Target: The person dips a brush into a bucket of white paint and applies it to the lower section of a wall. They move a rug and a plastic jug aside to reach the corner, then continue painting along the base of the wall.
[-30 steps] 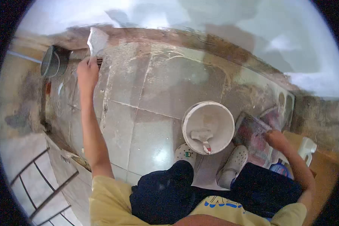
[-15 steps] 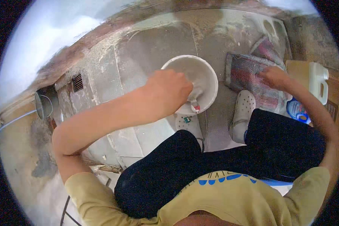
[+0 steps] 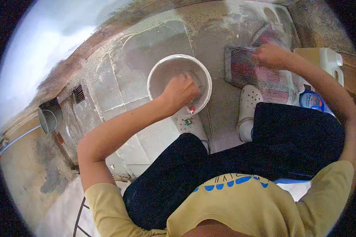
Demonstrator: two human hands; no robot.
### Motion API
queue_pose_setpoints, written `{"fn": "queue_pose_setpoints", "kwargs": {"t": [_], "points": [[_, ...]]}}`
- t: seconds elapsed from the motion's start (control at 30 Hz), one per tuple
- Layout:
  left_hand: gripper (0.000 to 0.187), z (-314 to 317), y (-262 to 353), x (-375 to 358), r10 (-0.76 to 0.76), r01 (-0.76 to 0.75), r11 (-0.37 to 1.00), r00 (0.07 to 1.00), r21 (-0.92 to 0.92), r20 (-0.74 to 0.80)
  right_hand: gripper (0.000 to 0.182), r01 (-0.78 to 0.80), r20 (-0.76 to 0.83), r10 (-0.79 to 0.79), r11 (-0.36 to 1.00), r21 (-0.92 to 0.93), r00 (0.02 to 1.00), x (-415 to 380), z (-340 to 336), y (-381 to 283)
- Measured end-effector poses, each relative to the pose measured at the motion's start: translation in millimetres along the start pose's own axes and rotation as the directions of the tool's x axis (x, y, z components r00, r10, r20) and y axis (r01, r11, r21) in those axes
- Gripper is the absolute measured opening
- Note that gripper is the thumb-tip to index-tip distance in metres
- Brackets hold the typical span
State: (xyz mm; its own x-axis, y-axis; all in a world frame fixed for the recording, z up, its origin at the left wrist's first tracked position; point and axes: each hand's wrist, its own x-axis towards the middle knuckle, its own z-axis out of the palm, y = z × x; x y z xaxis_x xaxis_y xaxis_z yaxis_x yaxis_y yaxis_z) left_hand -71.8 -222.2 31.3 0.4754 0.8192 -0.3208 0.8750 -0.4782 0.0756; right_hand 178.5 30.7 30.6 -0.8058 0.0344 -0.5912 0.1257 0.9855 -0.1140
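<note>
My left hand (image 3: 180, 90) reaches down inside a white bucket (image 3: 207, 72), with its fingers curled. What those fingers hold, if anything, is hidden. A small red-and-white thing (image 3: 192, 109) shows at the near inner side of the bucket, close to that hand. My right hand (image 3: 269, 56) is closed at the upper edge of a red and grey woven mat (image 3: 261, 77) on the floor. Whether it grips the mat or a small object there cannot be made out.
Beside the mat stand a white jug (image 3: 331, 63) and a blue-and-white container (image 3: 312, 100). My feet in light clogs (image 3: 248, 103) are between bucket and mat. Far left are a dark bucket (image 3: 49, 118) and a floor drain (image 3: 79, 94).
My left hand has gone from above the bucket's left rim to deeper inside it. My right hand has moved farther up along the mat. The view has shifted slightly.
</note>
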Motion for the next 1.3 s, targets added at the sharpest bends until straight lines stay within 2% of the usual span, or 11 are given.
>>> {"fn": "queue_pose_setpoints", "kwargs": {"t": [0.27,0.5,0.6,0.77,0.83,0.93,1.03,1.1,1.2,1.27,1.3], "points": [[0.012,13.4,6.3,-9.8,-0.252,0.213,0.938,0.96,-0.272,-0.118,0.024,0.059,0.001,-0.059,0.998,-0.015,0.998,-1.2,-2.7,-0.5],[0.008,-23.3,5.0,-47.9,-0.322,0.281,0.931,0.932,-0.234,-0.164,0.025,0.029,-0.044,-0.03,0.999,-0.022,0.999,-10.0,7.3,5.2],[0.008,-48.2,8.2,-82.6,-0.417,0.398,0.899,0.906,-0.185,-0.077,0.025,-0.017,0.009,0.017,1.0,-0.015,1.0,-14.0,5.7,5.6],[0.024,-41.3,35.1,-135.6,-0.611,0.575,0.784,0.78,-0.233,-0.132,0.026,0.069,0.004,-0.069,0.996,-0.058,0.998,-26.5,11.1,10.2],[0.029,-16.7,45.9,-145.9,-0.634,0.588,0.769,0.752,-0.25,-0.181,0.027,0.014,0.0,-0.014,1.0,-0.013,1.0,-28.9,13.8,8.7],[0.04,24.1,58.5,-149.7,-0.701,0.619,0.714,0.622,-0.329,-0.351,0.027,-0.078,0.056,0.075,0.995,0.062,0.996,-30.7,10.3,9.3],[0.037,46.5,63.5,-143.5,-0.697,0.586,0.716,0.574,-0.379,-0.429,0.028,-0.121,0.072,0.114,0.986,0.112,0.991,-33.1,13.2,16.4],[0.037,58.5,64.6,-143.2,-0.712,0.566,0.703,0.563,-0.431,-0.42,0.028,-0.132,0.029,0.13,0.982,0.137,0.991,-37.2,17.4,22.3],[0.037,60.6,62.8,-143.8,-0.752,0.573,0.653,0.571,-0.495,-0.331,0.026,0.006,-0.056,-0.006,1.0,0.003,0.998,-42.1,12.0,21.8],[0.036,58.5,53.5,-144.8,-0.668,0.475,0.731,0.644,-0.489,-0.373,0.023,0.14,0.093,-0.146,0.988,0.068,0.985,-43.5,-0.2,3.0],[0.036,53.3,49.2,-144.2,-0.672,0.481,0.733,0.626,-0.481,-0.397,0.022,0.088,0.042,-0.092,0.992,0.092,0.995,-45.7,3.8,-9.4]]}}
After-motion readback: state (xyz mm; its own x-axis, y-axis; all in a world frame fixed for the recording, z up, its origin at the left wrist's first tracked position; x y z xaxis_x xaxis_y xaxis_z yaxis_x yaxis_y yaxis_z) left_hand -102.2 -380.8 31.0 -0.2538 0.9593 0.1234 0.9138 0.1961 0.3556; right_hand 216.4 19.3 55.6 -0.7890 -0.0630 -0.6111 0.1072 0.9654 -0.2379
